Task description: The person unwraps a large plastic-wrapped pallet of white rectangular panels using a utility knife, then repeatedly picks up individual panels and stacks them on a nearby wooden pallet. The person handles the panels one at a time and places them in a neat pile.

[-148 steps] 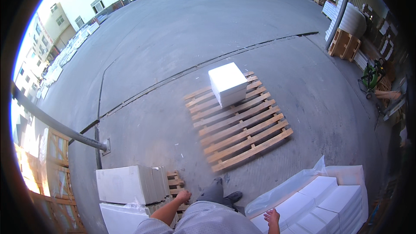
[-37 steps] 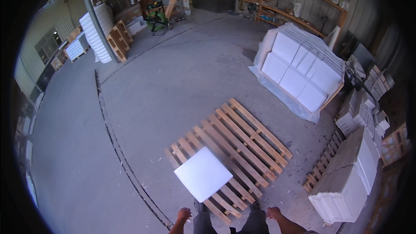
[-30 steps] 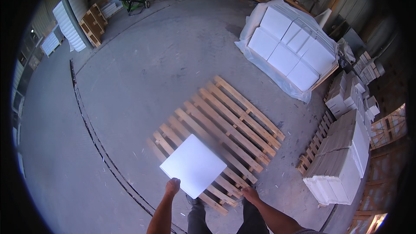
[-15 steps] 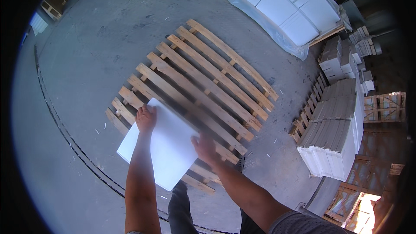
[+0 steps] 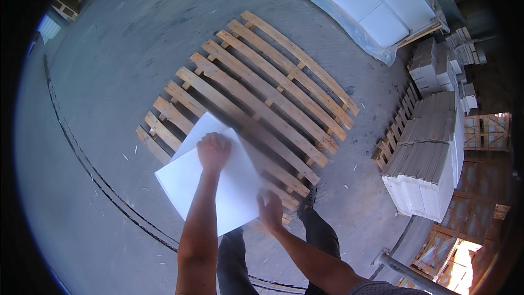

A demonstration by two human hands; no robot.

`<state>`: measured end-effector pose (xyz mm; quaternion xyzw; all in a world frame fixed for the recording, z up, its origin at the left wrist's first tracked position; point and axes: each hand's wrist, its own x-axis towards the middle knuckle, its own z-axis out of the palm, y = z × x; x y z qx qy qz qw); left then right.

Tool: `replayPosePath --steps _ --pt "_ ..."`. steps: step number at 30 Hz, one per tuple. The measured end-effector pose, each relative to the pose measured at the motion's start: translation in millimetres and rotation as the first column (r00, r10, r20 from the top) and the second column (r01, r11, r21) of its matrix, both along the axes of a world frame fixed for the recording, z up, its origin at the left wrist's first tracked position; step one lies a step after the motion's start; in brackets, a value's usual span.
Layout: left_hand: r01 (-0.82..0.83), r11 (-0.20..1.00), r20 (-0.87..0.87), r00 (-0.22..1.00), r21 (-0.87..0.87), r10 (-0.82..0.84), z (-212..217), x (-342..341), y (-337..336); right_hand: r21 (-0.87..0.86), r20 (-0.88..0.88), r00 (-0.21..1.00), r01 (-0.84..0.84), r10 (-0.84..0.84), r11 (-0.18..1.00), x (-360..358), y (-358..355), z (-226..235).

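We see left hand (image 5: 213, 152) flat atop white block (image 5: 210, 186) | right hand (image 5: 271, 212) gripping its near-right edge | on wooden pallet (image 5: 256, 93) | wrapped white stack (image 5: 367, 5) far right

A grey concrete floor (image 5: 136, 38) fills most of the view, scuffed and dusty, with a dark curved seam (image 5: 82, 158) running across its left side and small light chips scattered about. At the upper right stands a stack of white blocks under clear plastic wrap (image 5: 371, 5), and along the right side more grey-white blocks (image 5: 431, 153) are piled on low wooden pallets (image 5: 396, 131) beside timber crates (image 5: 488, 131). Strong sunlight breaks in at the lower right corner (image 5: 464, 254), while a small wooden stack (image 5: 68, 3) sits far off at the upper left.
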<state>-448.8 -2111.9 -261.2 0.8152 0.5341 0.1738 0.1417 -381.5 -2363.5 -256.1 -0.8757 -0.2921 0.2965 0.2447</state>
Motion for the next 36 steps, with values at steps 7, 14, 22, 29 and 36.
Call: replayPosePath --steps 7,14,22,29,36 --pt "0.319 0.936 0.221 0.933 -0.147 -0.283 32.0 9.1 -59.4 -0.318 -0.537 0.695 0.357 -0.477 0.878 -16.2 -80.2 -31.9" --pt "-0.622 0.726 -0.017 0.763 -0.295 0.647 -36.8 -205.3 -63.4 -0.336 -0.773 0.42 0.366 -0.476 0.868 30.5 -7.5 -69.5" --pt "0.166 0.022 0.088 0.404 -0.986 0.911 -133.2 -284.4 -118.6 -0.421 -0.873 -0.006 0.512 -0.487 0.749 34.1 18.1 -91.5" --pt "0.211 0.068 0.135 0.32 -0.975 0.938 -142.3 -293.8 -164.7 -0.445 -0.877 -0.089 0.52 -0.472 0.729 40.7 27.9 -107.2" --pt "0.101 0.33 0.345 0.228 -0.938 0.91 -112.7 -255.3 -241.5 -0.367 -0.838 0.319 0.27 -0.443 0.89 60.9 43.9 -80.8"
